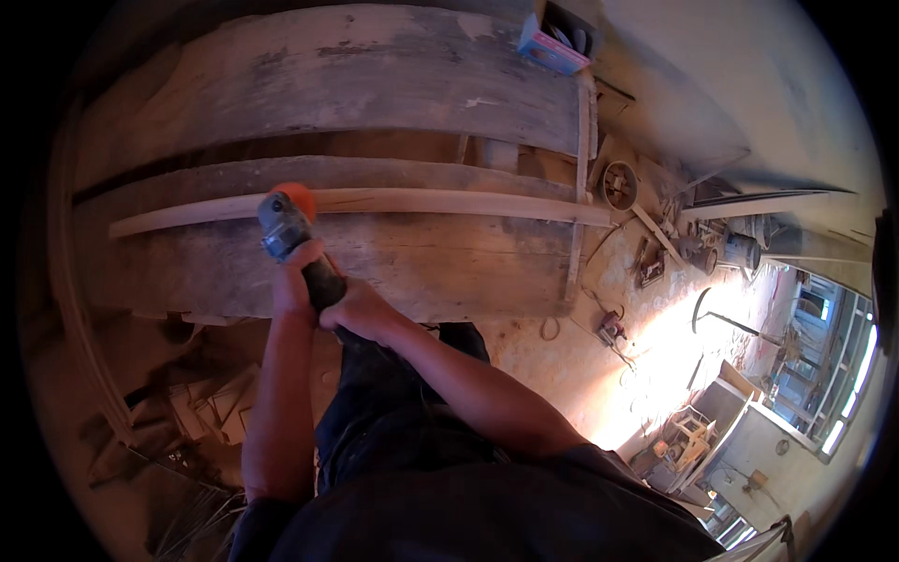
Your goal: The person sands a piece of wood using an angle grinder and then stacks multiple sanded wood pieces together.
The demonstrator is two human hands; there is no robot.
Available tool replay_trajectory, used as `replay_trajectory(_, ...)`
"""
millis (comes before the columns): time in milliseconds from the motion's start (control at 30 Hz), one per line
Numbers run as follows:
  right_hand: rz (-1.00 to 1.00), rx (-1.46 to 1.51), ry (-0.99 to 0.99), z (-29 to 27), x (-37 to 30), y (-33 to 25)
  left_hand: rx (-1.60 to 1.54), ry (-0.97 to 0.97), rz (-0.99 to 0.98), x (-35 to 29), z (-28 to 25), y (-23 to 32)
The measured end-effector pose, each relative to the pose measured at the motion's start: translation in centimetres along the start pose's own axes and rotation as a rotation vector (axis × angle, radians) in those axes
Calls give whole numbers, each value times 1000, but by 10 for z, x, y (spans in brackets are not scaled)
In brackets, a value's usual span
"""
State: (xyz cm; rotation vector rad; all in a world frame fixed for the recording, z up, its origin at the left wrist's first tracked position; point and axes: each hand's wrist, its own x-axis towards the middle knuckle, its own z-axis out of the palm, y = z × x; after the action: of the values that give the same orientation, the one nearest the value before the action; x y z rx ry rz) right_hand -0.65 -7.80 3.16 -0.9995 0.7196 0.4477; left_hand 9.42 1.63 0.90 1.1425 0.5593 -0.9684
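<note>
An angle grinder [284, 228] with a grey head and dark body is held in both my hands over the workbench [431, 272]. My left hand [296, 273] is closed round it just behind the head. Farther back, my right hand [358, 309] is wrapped round the dark body. The orange disc [299, 197] at the tool's far end overlaps a long, pale wooden strip [440, 202] lying across the bench. Whether disc and wood touch I cannot tell. The strip runs out to both sides of the grinder.
An open box [554, 51] stands at the bench's far right corner. On the floor to the right lie a red power tool [613, 328] and a round container [619, 184]. Wood offcuts [220, 403] lie at lower left. Bright light falls on the floor at right.
</note>
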Motion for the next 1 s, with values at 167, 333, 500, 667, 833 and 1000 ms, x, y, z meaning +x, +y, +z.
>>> replay_trajectory(167, 23, -31, 39, 6, 4, 6, 26, 5, 13, -4, -4, 3)
replay_trajectory(333, 9, 110, 132, -63, -50, 49, 393, 33, 140, -3, 51, -73)
replay_trajectory(500, -62, 330, 291, -153, -128, 86, 827, -160, 119, -24, 160, -146)
replay_trajectory(667, -119, 530, 492, -214, -181, 119, 945, -355, 128, -27, 248, -220)
replay_trajectory(833, -123, 499, 393, -188, -169, 86, 763, -300, 30, -19, 229, -200)
replay_trajectory(1000, -116, 389, 289, -115, -115, 65, 594, -130, 30, -25, 156, -115)
